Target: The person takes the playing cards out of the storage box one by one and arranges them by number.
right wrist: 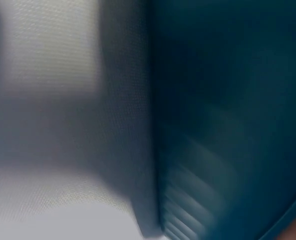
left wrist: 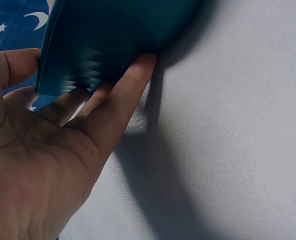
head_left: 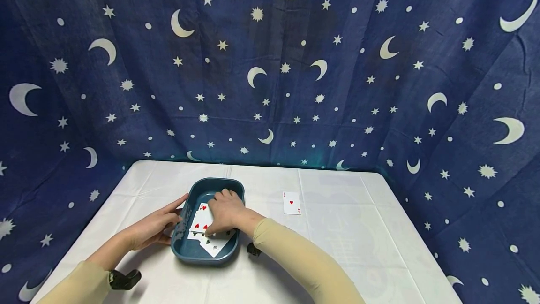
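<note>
A dark teal tray (head_left: 180, 247) with rounded corners stands on the table, left of the middle. Several playing cards (head_left: 197, 224) lie overlapping inside it, with red hearts on the upper one and black suits beneath. My right hand (head_left: 228, 212) reaches down into the tray over these cards, thumb at the near edge of the hearts card; I cannot tell whether it pinches one, as the fingertips are hidden. Beside the tray's left wall, my left hand (head_left: 153, 226) touches the outside with extended fingers (left wrist: 120, 102). The right wrist view shows mostly the tray's outer wall (right wrist: 228, 100).
An ace of hearts (head_left: 291, 203) lies face up on the white tablecloth (head_left: 341, 243), right of the tray. A dark blue curtain (head_left: 270, 107) with moons and stars hangs behind the table and along its sides. Each wrist wears a black camera mount (head_left: 124, 279).
</note>
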`<state>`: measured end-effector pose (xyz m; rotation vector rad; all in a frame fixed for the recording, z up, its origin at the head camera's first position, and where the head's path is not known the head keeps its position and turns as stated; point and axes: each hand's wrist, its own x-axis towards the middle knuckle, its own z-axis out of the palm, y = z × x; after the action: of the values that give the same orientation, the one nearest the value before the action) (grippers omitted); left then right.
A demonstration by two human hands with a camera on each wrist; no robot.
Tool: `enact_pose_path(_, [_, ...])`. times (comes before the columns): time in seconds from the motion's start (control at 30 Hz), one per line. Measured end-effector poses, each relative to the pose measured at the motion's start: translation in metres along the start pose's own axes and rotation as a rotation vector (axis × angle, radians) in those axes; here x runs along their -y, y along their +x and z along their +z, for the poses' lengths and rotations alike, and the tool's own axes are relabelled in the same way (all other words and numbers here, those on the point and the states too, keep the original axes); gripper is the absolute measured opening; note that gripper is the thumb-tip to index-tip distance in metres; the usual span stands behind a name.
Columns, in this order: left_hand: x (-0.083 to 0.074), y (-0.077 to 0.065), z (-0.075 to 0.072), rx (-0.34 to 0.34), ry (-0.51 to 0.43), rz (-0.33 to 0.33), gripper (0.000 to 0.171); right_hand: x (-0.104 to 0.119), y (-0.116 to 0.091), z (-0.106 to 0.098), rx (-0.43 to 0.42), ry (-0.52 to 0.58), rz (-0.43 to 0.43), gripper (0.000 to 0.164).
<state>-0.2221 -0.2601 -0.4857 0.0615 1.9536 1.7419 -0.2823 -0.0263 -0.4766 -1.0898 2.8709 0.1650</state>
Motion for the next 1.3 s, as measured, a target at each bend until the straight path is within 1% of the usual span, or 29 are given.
enact_pose_path(0.2, [0.0, 0.0, -0.001, -0.014, 0.003, -0.004, 0.078, -0.004, 0.002, -0.001, -0.018, 0.008, -0.012, 0.077])
enact_pose_path(0.37, [0.0, 0.0, 0.0, -0.028, 0.005, -0.017, 0.079, -0.011, 0.0, -0.004, -0.042, 0.037, -0.03, 0.077])
enact_pose_path(0.6, [0.0, 0.001, 0.0, -0.03, 0.003, -0.025, 0.079, -0.023, -0.007, -0.015, -0.077, 0.117, -0.044, 0.08])
enact_pose_path(0.77, [0.0, 0.001, 0.001, -0.056, 0.008, -0.034, 0.079, -0.033, -0.015, -0.024, -0.097, 0.182, -0.044, 0.085])
enact_pose_path(0.9, [0.001, 0.001, 0.002, -0.064, 0.015, -0.033, 0.079, -0.043, -0.022, -0.03, -0.11, 0.217, -0.034, 0.084])
enact_pose_path(0.97, [0.0, 0.0, 0.002, -0.06, 0.014, -0.027, 0.08, -0.048, -0.025, -0.034, -0.121, 0.231, -0.03, 0.085])
enact_pose_path(1.17, [0.001, 0.0, 0.001, -0.02, 0.009, 0.0, 0.081, -0.063, -0.035, -0.043, -0.165, 0.242, -0.026, 0.088])
enact_pose_path(1.3, [0.001, -0.001, 0.001, -0.012, 0.013, 0.011, 0.081, -0.074, -0.043, -0.049, -0.186, 0.26, -0.022, 0.089])
